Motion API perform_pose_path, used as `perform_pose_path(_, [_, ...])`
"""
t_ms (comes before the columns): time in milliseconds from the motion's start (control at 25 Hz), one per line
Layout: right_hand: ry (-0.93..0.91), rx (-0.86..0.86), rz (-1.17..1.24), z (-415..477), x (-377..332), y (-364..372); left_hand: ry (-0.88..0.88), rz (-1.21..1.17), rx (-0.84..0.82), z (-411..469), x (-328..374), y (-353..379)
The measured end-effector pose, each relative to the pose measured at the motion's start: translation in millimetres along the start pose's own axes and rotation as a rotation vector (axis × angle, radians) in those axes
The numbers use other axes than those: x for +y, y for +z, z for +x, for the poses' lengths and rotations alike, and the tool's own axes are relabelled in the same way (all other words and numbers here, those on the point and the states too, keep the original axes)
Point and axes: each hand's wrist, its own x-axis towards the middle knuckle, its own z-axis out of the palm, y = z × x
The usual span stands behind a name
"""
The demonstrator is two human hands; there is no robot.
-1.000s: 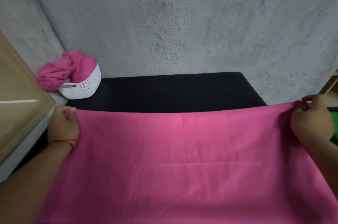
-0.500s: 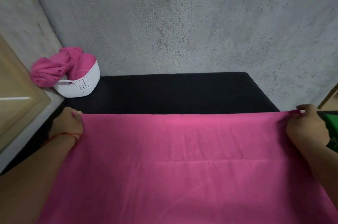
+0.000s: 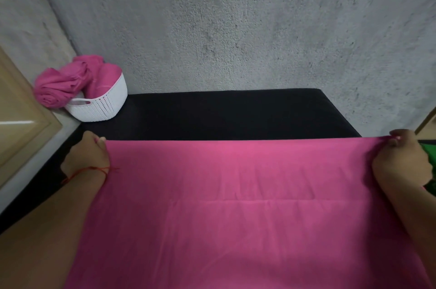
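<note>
The pink cloth (image 3: pixel 236 194) is spread wide in front of the person, over the near part of the black bench (image 3: pixel 224 114). Its far edge is stretched between the two hands. One second ago this edge was a little wavy and the corners were higher. Now it is one straight, tight line, and the hands are lower and further apart. I judge that the cloth is being pulled flat to lay it down for folding. I cannot tell if it already touches the bench.

The left hand (image 3: pixel 87 156) has its fingers curled around the left corner and pinches it. The right hand (image 3: pixel 401 159) pinches the right corner in the same way.

At the far left end of the bench, against the wall, stands a white basket (image 3: pixel 103 107). It holds bunched pink towels (image 3: pixel 63 83), and one of them hangs over its left rim.
</note>
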Motion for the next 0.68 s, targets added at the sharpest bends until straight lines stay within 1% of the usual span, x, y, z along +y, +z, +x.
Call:
perform_pose_path(120, [0.054,-0.110,-0.063,8,7,5,0.021,0.005,-0.088,7,-3,3])
perform_pose_path(200, [0.080,-0.142,-0.064,15,9,10,0.004,0.035,-0.114,11,-1,5])
perform_pose_path(280, [0.037,-0.127,-0.087,12,5,11,-0.035,0.069,-0.089,9,6,3])
perform_pose_path(320, [-0.021,-0.095,-0.115,7,0,8,-0.008,0.092,-0.029,3,12,1])
perform_pose_path(360, [-0.120,-0.040,-0.142,-1,-9,4,0.078,0.105,0.060,-9,22,-3])
perform_pose_path(400, [-0.259,0.004,-0.152,-14,-22,-2,0.226,0.084,0.126,-27,37,-7])
perform_pose_path(440, [-0.437,-0.004,-0.126,-33,-40,-7,0.421,0.017,0.116,-55,57,-10])
perform_pose_path(480, [-0.613,-0.092,-0.062,-61,-65,-11,0.632,-0.062,0.041,-87,82,-10])
perform_pose_path(520, [-0.775,-0.246,0.008,-93,-88,-10,0.798,-0.122,-0.089,-123,108,-8])
perform_pose_path(560, [-0.907,-0.432,0.024,-131,-110,-6,0.870,-0.116,-0.251,-158,132,-5])
perform_pose_path(600, [-0.995,-0.601,-0.028,-166,-127,2,0.880,-0.068,-0.391,-185,152,-2])
perform_pose_path(640, [-1.021,-0.724,-0.112,-195,-137,9,0.847,-0.023,-0.492,-202,165,1])
perform_pose_path(680, [-0.992,-0.784,-0.174,-208,-141,15,0.823,0.013,-0.551,-207,171,4])
